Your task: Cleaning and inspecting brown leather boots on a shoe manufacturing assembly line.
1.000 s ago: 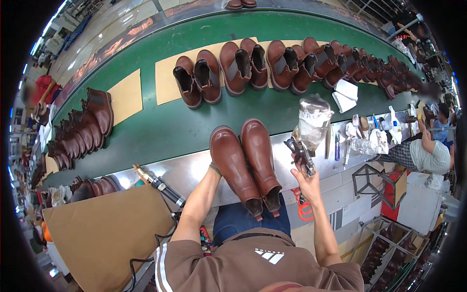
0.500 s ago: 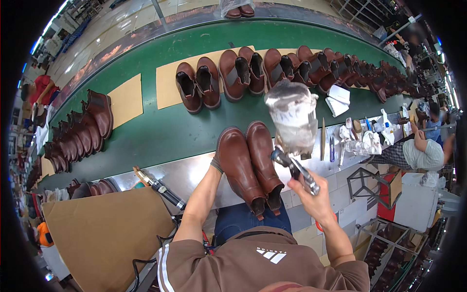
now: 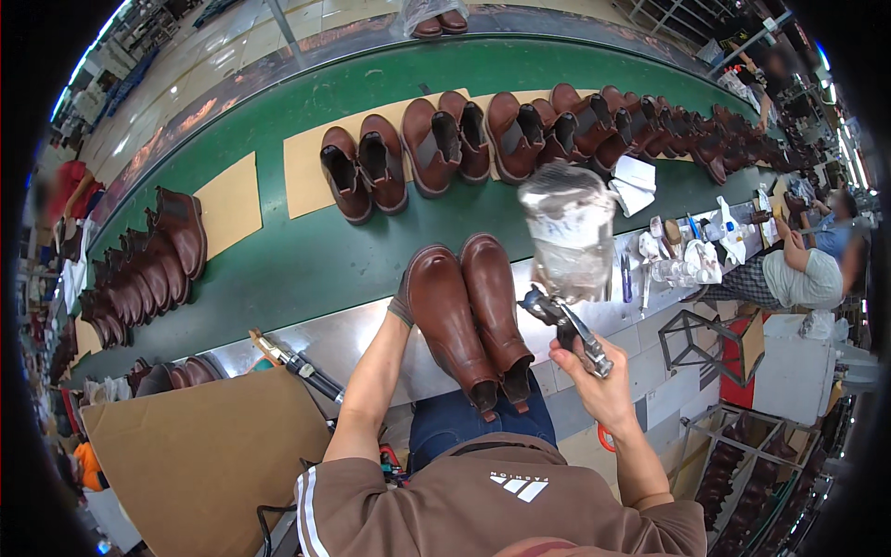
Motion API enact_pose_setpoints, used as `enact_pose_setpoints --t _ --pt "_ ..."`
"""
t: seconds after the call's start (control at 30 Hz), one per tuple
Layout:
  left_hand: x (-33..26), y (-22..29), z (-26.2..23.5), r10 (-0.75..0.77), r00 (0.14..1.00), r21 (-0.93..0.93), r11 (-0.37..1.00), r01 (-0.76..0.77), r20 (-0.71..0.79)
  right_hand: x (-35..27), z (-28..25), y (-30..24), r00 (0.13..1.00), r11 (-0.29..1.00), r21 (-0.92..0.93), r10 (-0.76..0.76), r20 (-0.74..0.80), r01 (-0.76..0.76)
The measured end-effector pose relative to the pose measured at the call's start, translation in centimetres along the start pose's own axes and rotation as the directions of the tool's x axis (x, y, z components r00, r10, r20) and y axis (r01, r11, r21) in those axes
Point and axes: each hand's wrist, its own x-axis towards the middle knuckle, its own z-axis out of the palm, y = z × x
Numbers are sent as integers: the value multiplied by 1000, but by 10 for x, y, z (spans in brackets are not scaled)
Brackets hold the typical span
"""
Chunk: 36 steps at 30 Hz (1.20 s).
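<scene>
A pair of brown ankle boots (image 3: 469,316) lies side by side on the steel bench edge (image 3: 278,339), toes toward the green belt. My left hand (image 3: 401,302) rests against the toe of the left boot, mostly hidden behind it. My right hand (image 3: 594,385) grips a spray gun (image 3: 566,325) with a clear cup (image 3: 568,232) wrapped in plastic, raised just right of the boots.
The green conveyor belt (image 3: 278,260) carries cardboard sheets with several brown boots (image 3: 408,158); more boots stand at the left (image 3: 148,269). A large cardboard sheet (image 3: 195,455) and a tool (image 3: 297,364) lie lower left. A seated person (image 3: 798,274) works at the right beside small bottles.
My right hand has brought the spray gun up and left, from beside the bench to close by the boots. The boots and my left hand stay where they were.
</scene>
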Motion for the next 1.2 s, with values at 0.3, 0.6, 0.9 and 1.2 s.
enact_pose_setpoints --t 0.3,0.6,0.9,1.2 --pt "-17 -22 -12 -170 981 43 985 167 92 30 -9 3 991 981 -156 102 -81 -114" --pt "-2 -4 -2 -174 975 -71 980 186 139 43 -12 -31 986 974 -215 105 131 -75" --pt "8 19 9 -50 993 212 977 26 107 15 -35 -34 993 938 -334 114 43 -93" --pt "10 32 14 -75 977 174 984 40 198 44 5 -52 963 980 -154 158 219 -125"
